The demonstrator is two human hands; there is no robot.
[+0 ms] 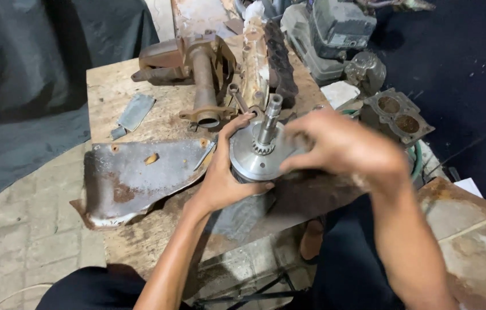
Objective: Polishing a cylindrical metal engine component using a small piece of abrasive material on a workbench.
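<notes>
A round grey metal housing with a geared shaft (259,150) stands upright at the middle of a worn wooden table (105,95). My left hand (227,172) wraps the housing's left side and underside. My right hand (340,149) grips its right rim, fingers curled; the hand is blurred. The shaft (270,117) points up between the two hands, with a small toothed gear at its base.
A rusty bent metal plate (134,178) lies left of the housing. Behind it stand a rusty pipe bracket (200,77) and a long rusty bar (254,63). An engine block (395,115) and grey engine parts (335,31) sit at the right. A small metal strip (135,112) lies far left.
</notes>
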